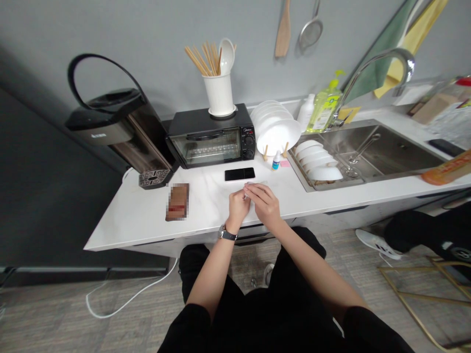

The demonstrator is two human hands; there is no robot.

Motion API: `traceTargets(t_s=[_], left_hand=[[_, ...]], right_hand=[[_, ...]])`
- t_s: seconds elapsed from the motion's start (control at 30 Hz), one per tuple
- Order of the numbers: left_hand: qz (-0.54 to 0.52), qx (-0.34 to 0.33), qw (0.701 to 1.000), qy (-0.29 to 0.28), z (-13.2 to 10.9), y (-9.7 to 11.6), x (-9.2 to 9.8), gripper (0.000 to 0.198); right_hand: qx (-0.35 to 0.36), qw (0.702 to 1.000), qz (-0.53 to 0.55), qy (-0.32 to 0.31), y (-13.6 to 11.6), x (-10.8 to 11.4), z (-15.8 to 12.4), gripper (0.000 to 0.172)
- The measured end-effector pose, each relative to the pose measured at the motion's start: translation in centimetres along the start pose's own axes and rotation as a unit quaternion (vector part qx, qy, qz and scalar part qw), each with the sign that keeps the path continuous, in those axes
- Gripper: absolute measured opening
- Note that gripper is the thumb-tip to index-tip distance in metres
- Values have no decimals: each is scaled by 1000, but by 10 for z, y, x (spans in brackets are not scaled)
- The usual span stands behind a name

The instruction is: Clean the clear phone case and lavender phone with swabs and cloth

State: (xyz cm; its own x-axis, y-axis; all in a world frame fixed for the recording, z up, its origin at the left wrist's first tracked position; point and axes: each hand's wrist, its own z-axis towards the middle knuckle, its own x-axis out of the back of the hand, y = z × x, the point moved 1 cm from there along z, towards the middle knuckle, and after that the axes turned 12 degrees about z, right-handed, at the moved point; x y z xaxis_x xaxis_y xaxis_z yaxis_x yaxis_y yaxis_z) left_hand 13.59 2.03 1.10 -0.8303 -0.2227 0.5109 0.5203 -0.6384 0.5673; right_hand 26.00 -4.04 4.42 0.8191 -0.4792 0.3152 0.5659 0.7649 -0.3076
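Observation:
My left hand [237, 208], with a watch on its wrist, and my right hand [265, 205] meet over the white counter [143, 220] near its front edge. Both have their fingers curled together around a small pale, flat thing [255, 185] that sticks out just beyond the fingertips; I cannot make out what it is. A black phone [240, 174] lies flat just beyond my hands. A small white dropper bottle with a blue cap [275, 161] stands further back to the right.
A black toaster oven [211, 137] holds a white utensil cup [220, 93] on top. A black water boiler [117, 132] stands at left, a brown wallet-like item [177, 201] beside it. White plates [277, 132], bowls [318, 164], a sink [386, 152]. Another person's leg and shoe [379, 243] at right.

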Motion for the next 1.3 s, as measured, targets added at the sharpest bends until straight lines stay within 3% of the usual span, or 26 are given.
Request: traceTargets(t_s=[0.23,0.6,0.8,0.97,1.07,1.17,1.3], left_hand=[[-46,-4,999,-13,3,10,0,24],[23,23,999,-16,-2,5,2,32],[12,8,1000,-19,1,8,3,29],[-56,10,998,-9,2,13,7,22],[-60,33,998,1,3,14,12,23],[-30,20,999,-35,12,18,18,20],[135,-26,984,-112,31,33,25,15]], right_hand=[[-19,998,-39,33,26,24,-2,53],[-24,999,17,14,-4,-4,-3,46],[-22,1000,15,-17,9,8,0,47],[-109,993,-21,34,43,37,-9,45],[-174,982,-16,79,48,48,-13,43],[-192,976,15,103,35,50,-7,41],[-182,980,53,67,23,44,6,42]])
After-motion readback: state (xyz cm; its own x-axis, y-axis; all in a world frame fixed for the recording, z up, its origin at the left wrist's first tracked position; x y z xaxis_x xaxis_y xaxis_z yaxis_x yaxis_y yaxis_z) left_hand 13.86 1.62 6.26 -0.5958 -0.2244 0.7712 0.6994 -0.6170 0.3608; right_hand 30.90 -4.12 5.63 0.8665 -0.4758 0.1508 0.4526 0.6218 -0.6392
